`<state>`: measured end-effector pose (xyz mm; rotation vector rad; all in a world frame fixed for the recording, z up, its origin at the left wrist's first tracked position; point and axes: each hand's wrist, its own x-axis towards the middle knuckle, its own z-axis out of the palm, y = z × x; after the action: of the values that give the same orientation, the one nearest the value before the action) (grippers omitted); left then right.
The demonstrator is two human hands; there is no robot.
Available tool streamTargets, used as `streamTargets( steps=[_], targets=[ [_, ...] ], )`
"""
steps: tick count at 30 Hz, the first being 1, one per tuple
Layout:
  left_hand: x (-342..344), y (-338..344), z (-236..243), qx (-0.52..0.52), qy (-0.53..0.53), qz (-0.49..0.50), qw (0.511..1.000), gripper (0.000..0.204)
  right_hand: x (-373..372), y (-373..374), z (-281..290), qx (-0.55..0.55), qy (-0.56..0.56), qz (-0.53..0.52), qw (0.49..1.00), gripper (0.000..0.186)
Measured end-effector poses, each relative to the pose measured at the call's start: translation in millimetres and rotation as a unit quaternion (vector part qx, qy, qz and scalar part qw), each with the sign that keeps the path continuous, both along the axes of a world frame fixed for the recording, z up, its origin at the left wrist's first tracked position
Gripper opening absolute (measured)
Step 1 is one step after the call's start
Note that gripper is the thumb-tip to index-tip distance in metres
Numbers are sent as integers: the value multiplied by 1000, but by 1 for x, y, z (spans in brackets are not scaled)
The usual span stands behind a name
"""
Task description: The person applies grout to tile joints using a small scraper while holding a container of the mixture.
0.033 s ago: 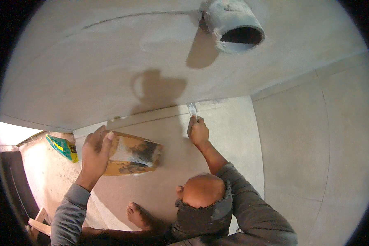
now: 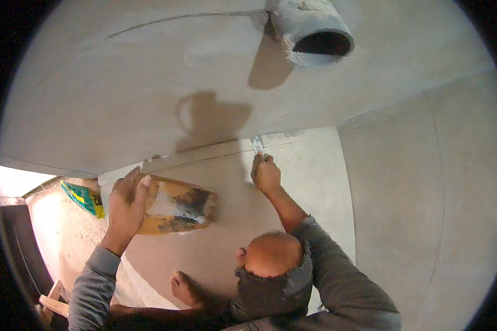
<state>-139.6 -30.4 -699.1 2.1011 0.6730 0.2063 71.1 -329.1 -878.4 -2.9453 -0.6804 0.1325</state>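
My left hand [image 2: 127, 207] grips the near-left end of a yellow-orange trough [image 2: 171, 187], with the thumb over its rim. Grey and dark paste is smeared inside the trough, mostly toward its right end. In my right hand [image 2: 266, 176] is a small putty knife [image 2: 258, 144], pinched by the handle. Its blade touches the seam where the grey wall [image 2: 116, 105] meets the pale floor slab [image 2: 309, 182]. Most of the handle is hidden in my fingers.
A wide grey pipe [image 2: 320, 41] juts from the wall above. On the right rises another grey wall [image 2: 392, 182]. A green and yellow bag [image 2: 83, 198] lies at the left, with a piece of wood [image 2: 54, 305] lower down. My bent knee [image 2: 273, 255] and foot [image 2: 185, 289] are below the trough.
Almost nothing differs. The whole view has shifted very slightly, and both hands keep their grips, with the knife still at the seam.
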Motion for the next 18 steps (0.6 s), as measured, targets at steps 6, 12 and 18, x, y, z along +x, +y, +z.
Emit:
streamTargets(
  steps=[6,12,18],
  targets=[
    [2,4,-6,-9,-21,1,1000,47,18,5,52,-61,44,51,996,24],
    [2,-2,7,22,8,-3,1000,47,8,6,70,-64,17,39,997,22],
    [2,1,4,18,6,-2,1000,48,2,14,51,-56,17,20,998,25]
  ],
)
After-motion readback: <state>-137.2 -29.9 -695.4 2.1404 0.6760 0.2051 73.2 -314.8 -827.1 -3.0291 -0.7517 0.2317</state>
